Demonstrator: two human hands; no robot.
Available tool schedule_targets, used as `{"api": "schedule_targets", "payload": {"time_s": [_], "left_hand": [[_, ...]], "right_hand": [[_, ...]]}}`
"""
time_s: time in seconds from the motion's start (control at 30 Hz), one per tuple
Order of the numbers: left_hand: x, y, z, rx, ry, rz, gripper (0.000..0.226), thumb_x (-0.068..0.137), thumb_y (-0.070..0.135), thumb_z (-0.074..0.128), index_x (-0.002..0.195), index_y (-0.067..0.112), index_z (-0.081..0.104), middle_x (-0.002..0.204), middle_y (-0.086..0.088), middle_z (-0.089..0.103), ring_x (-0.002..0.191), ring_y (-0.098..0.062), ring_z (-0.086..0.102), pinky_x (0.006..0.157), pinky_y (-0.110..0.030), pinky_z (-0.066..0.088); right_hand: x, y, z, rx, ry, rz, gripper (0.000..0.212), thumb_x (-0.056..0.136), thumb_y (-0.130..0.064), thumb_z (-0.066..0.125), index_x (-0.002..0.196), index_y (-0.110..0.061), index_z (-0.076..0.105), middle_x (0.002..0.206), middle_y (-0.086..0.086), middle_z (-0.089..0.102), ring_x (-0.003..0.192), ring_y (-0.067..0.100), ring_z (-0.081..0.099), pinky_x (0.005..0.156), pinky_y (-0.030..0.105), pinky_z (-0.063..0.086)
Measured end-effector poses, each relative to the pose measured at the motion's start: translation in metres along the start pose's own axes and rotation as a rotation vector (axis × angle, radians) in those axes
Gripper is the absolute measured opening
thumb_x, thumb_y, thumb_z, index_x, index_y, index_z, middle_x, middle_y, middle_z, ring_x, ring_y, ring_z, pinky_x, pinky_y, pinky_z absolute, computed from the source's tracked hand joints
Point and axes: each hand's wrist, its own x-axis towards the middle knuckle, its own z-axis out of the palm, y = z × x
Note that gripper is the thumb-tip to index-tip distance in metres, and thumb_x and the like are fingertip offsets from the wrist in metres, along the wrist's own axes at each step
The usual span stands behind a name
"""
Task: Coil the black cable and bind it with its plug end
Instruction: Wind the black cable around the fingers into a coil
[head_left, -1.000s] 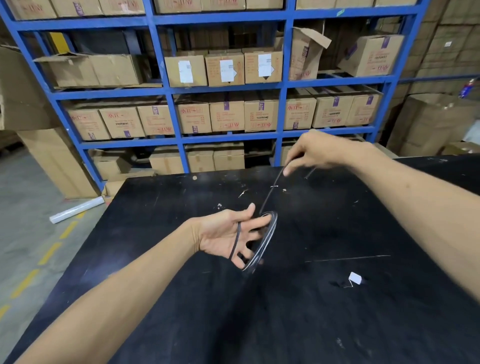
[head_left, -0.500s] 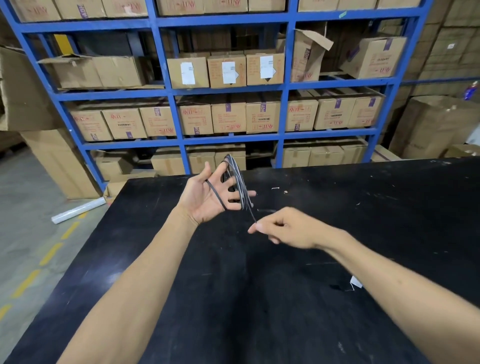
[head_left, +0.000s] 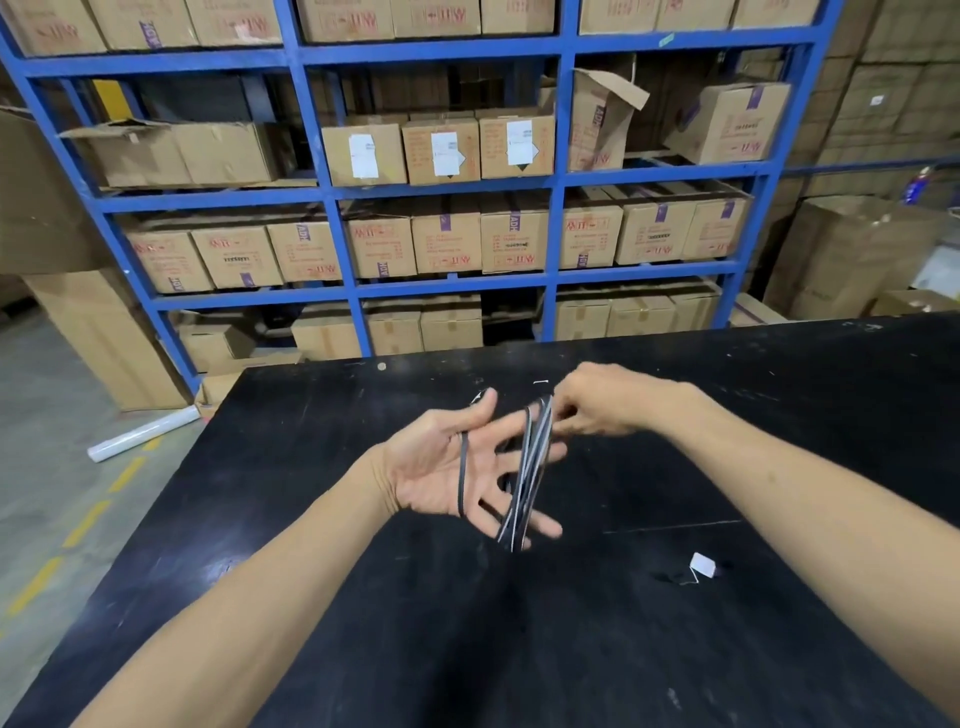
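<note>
So both hands are out over the black bench (head_left: 623, 649) here. The left hand (head_left: 447, 467) is palm-up with the fingers spread wide, and the black cable (head_left: 530, 478) is looped around those fingers in several turns, bunched together out near the fingertips and standing up off the bench. One single strand runs separately across the palm, closer to the thumb. So that grip isn't squeezing anything, the hand is just acting as a spool with the loops hanging on it.

The right hand (head_left: 602, 400) sits just beyond the left fingertips, fingers curled in and pressed together at the top of the coil, pinching the cable right where the loops bunch up (I can't make out the plug end at all, it's either inside that hand or lost against the dark bench).

Other stuff lying around: a small white tag (head_left: 702, 565) on the bench, off to the right of the hands and well apart from them. Behind the bench there's a blue shelf rack (head_left: 332, 208) packed with cardboard boxes (head_left: 447, 234), and a white roll (head_left: 143, 434) lying on the concrete floor to the left.
</note>
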Motion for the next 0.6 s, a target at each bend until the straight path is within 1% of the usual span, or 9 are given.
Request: {"api": "schedule_targets", "payload": {"time_s": [0.13, 0.2, 0.27, 0.33, 0.4, 0.47, 0.53, 0.57, 0.6], "left_hand": [[0.013, -0.010, -0.005, 0.031, 0.015, -0.127, 0.062, 0.100, 0.066, 0.021, 0.157, 0.041, 0.022, 0.155, 0.000, 0.027, 0.138, -0.070, 0.006, 0.112, -0.072, 0.013], [0.013, -0.013, -0.012, 0.015, 0.117, -0.101, 0.061, 0.100, 0.066, 0.025, 0.155, 0.040, 0.031, 0.144, -0.001, 0.048, 0.140, -0.064, 0.016, 0.111, -0.070, 0.019], [0.009, -0.012, -0.023, -0.013, 0.241, -0.014, 0.060, 0.100, 0.066, 0.027, 0.152, 0.038, 0.037, 0.138, -0.003, 0.057, 0.138, -0.060, 0.025, 0.110, -0.069, 0.023], [0.004, -0.009, -0.033, -0.048, 0.366, 0.081, 0.060, 0.100, 0.064, 0.028, 0.151, 0.036, 0.041, 0.138, -0.007, 0.054, 0.137, -0.060, 0.029, 0.111, -0.072, 0.019], [0.001, -0.006, -0.040, -0.095, 0.439, 0.168, 0.060, 0.101, 0.063, 0.027, 0.152, 0.034, 0.040, 0.141, -0.010, 0.045, 0.140, -0.062, 0.026, 0.114, -0.073, 0.014], [0.001, -0.002, -0.042, -0.147, 0.471, 0.247, 0.061, 0.101, 0.063, 0.026, 0.152, 0.033, 0.040, 0.147, -0.010, 0.041, 0.137, -0.062, 0.033, 0.111, -0.074, 0.024], [0.006, 0.002, -0.041, -0.250, 0.475, 0.346, 0.064, 0.100, 0.064, 0.027, 0.151, 0.028, 0.040, 0.141, -0.015, 0.052, 0.112, -0.055, 0.060, 0.089, -0.067, 0.049], [0.010, 0.004, -0.040, -0.299, 0.476, 0.402, 0.064, 0.100, 0.064, 0.027, 0.150, 0.027, 0.040, 0.128, -0.018, 0.060, 0.093, -0.045, 0.065, 0.076, -0.058, 0.054], [0.012, 0.004, -0.038, -0.331, 0.475, 0.444, 0.064, 0.100, 0.064, 0.027, 0.150, 0.027, 0.039, 0.117, -0.019, 0.065, 0.080, -0.035, 0.060, 0.068, -0.051, 0.053]], "right_hand": [[0.004, -0.006, -0.039, 0.033, 0.046, 0.036, 0.023, 0.078, -0.060, 0.078, 0.075, -0.037, 0.075, 0.079, -0.010, 0.072, 0.076, 0.011, 0.067, 0.063, 0.030, 0.051], [0.002, -0.014, -0.051, 0.121, 0.070, 0.038, 0.021, 0.081, -0.056, 0.078, 0.081, -0.034, 0.078, 0.074, -0.015, 0.072, 0.075, 0.008, 0.068, 0.064, 0.028, 0.051], [-0.001, -0.022, -0.052, 0.157, 0.133, 0.042, 0.019, 0.090, -0.050, 0.072, 0.088, -0.032, 0.079, 0.066, -0.021, 0.070, 0.065, 0.010, 0.069, 0.061, 0.027, 0.053], [-0.006, -0.032, -0.046, 0.199, 0.206, 0.070, 0.019, 0.097, -0.042, 0.067, 0.093, -0.029, 0.081, 0.063, -0.015, 0.071, 0.053, 0.011, 0.068, 0.056, 0.029, 0.057], [-0.010, -0.042, -0.032, 0.251, 0.272, 0.088, 0.021, 0.098, -0.035, 0.065, 0.094, -0.024, 0.083, 0.067, -0.011, 0.074, 0.051, 0.009, 0.067, 0.056, 0.030, 0.058], [-0.013, -0.054, -0.014, 0.323, 0.335, 0.110, 0.021, 0.098, -0.033, 0.066, 0.093, -0.024, 0.084, 0.062, -0.010, 0.073, 0.054, 0.009, 0.068, 0.060, 0.028, 0.060], [-0.014, -0.065, 0.003, 0.435, 0.397, 0.150, 0.016, 0.096, -0.032, 0.071, 0.095, -0.024, 0.084, 0.054, -0.007, 0.070, 0.049, 0.008, 0.067, 0.059, 0.023, 0.060], [-0.013, -0.070, 0.010, 0.490, 0.425, 0.182, 0.014, 0.095, -0.030, 0.073, 0.098, -0.022, 0.084, 0.054, -0.005, 0.069, 0.048, 0.008, 0.066, 0.057, 0.022, 0.060], [-0.012, -0.074, 0.016, 0.527, 0.456, 0.220, 0.014, 0.093, -0.028, 0.075, 0.101, -0.020, 0.084, 0.055, -0.005, 0.069, 0.048, 0.007, 0.065, 0.058, 0.023, 0.061]]}}
